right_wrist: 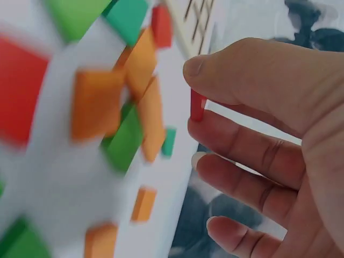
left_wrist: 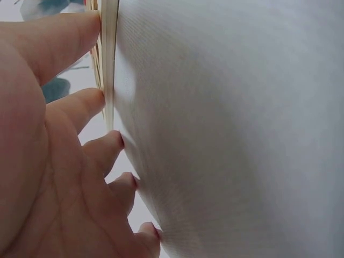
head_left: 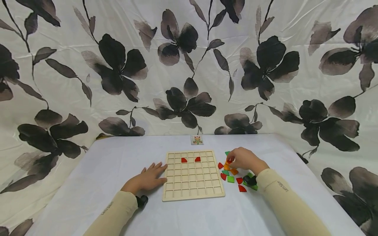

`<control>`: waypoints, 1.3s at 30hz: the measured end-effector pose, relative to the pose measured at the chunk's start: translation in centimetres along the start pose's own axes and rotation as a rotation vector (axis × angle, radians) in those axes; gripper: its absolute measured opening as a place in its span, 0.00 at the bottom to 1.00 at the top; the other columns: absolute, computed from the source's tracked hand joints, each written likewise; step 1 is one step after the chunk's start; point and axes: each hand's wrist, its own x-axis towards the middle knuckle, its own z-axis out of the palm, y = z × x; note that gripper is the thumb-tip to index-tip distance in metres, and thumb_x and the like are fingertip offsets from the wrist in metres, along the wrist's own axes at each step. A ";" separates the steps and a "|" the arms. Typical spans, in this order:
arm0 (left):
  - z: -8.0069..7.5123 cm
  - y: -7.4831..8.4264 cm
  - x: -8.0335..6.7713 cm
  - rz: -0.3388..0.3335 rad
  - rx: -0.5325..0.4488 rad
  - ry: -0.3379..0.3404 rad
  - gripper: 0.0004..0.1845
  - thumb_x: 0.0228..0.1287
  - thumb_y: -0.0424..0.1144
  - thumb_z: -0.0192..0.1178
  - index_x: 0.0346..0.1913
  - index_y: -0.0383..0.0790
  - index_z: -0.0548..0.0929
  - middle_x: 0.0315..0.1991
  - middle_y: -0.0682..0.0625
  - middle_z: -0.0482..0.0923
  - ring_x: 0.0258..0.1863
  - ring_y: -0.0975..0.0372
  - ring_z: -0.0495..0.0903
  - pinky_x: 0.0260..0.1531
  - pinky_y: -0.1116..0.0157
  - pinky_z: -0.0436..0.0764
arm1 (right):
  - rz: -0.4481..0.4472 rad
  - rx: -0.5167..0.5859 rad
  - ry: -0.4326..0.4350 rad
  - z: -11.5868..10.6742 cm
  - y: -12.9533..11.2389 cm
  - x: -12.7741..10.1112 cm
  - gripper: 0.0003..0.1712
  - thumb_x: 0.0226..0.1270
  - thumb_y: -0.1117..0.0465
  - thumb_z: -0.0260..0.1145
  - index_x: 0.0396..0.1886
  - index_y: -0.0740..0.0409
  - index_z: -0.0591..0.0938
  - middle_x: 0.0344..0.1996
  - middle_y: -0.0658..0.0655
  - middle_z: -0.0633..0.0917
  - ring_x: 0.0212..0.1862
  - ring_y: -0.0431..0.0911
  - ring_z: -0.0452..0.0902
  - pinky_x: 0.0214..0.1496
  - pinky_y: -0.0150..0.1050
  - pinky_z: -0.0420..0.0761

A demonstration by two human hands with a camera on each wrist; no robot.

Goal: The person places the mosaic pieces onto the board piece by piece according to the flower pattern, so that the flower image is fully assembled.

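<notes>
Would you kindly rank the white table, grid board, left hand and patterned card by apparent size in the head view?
Largest to smallest:
White table
Grid board
Left hand
Patterned card

Right sleeve (head_left: 290,205): small dark lettering (head_left: 282,186), looks like "Lets…", rest unclear. Left sleeve (head_left: 113,213): small print (head_left: 107,208), unreadable.

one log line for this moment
left hand: touches grid board edge | right hand: pinches red piece | on board: two red quarter-circles
</notes>
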 end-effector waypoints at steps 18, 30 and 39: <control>-0.3 0.0 -0.2 -0.016 0.003 0.006 0.36 0.69 0.56 0.54 0.75 0.47 0.60 0.77 0.41 0.52 0.76 0.40 0.45 0.70 0.34 0.43 | -0.158 0.039 0.081 1.4 -7.5 5.0 0.11 0.60 0.55 0.72 0.43 0.48 0.86 0.40 0.46 0.87 0.45 0.43 0.78 0.52 0.43 0.79; -0.5 0.3 -0.1 0.006 0.001 0.003 0.36 0.68 0.55 0.56 0.74 0.45 0.61 0.76 0.41 0.55 0.76 0.40 0.48 0.69 0.34 0.47 | -0.225 0.036 0.080 3.0 -9.7 7.7 0.06 0.63 0.54 0.70 0.38 0.47 0.87 0.38 0.46 0.87 0.41 0.42 0.79 0.48 0.41 0.79; -0.3 0.2 0.0 0.006 0.009 0.013 0.36 0.68 0.54 0.56 0.74 0.46 0.62 0.76 0.41 0.55 0.76 0.40 0.49 0.69 0.34 0.48 | -0.211 0.001 0.087 4.0 -10.8 8.9 0.07 0.64 0.54 0.68 0.40 0.47 0.87 0.37 0.46 0.87 0.41 0.42 0.81 0.47 0.41 0.81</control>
